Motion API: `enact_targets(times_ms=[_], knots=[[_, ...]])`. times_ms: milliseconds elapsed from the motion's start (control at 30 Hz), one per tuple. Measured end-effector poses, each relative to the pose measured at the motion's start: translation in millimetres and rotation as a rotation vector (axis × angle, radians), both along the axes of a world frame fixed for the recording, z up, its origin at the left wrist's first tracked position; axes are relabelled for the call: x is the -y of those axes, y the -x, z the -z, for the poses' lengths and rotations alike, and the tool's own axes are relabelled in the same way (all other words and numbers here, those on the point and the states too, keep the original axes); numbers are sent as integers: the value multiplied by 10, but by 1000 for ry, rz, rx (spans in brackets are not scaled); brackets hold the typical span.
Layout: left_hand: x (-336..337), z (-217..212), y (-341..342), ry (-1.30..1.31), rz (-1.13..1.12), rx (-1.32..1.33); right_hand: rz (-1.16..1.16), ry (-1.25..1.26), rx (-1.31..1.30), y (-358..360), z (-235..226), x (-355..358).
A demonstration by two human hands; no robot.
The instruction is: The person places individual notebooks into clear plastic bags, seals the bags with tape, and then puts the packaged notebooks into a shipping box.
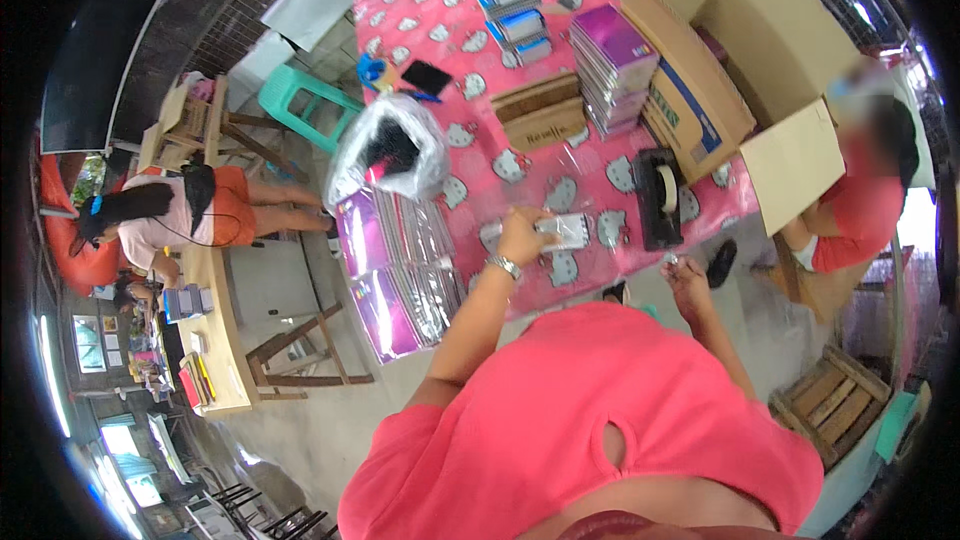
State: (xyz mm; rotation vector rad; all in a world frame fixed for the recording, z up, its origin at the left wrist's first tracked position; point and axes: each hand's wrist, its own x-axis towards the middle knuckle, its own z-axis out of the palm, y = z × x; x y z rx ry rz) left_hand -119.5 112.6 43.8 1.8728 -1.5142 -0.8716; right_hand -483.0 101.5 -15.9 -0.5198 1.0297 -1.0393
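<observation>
My left hand [525,236], with a metal watch on the wrist, is closed on a small white packet in clear wrap [568,232] that lies on the pink patterned tablecloth. My right hand [688,285] hangs just off the table's front edge. Its fingertips are pinched together on something small and pale, too small to name. Just beyond it stands a black tape dispenser [658,225] with a roll of tape. Left of my left hand are stacked purple packs in shiny clear wrap [395,270].
A clear plastic bag [390,145] sits behind the purple packs. Farther back are a small brown carton [540,115], a purple box stack [612,65], blue-and-white boxes [510,0] and a phone [426,78]. A large open cardboard box [700,110] fills the right; people are at both sides.
</observation>
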Motion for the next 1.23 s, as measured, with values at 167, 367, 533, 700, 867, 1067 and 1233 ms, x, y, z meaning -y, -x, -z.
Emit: enact_targets(times_ms=[167,367,533,700,867,1067,1233], knots=[[-50,36,31,42,-14,-66,-458,-390,343,-206,399,103],[-60,25,32,46,-60,-31,-992,272,-86,-1534,-820,1030],[-39,-6,11,68,-17,40,-1505,1090,-728,-2311,-1046,1443],[-47,-50,72,76,-76,-175,-1862,824,-773,-2447,-527,1743],[-201,49,120,35,-166,-366,-1699,21,-483,-2174,-245,1484],[-792,822,214,170,-628,-506,-1263,1109,-744,-2181,-628,1089],[-1144,1578,471,-700,-176,-1295,-1390,1419,-1190,-2357,-1042,531]])
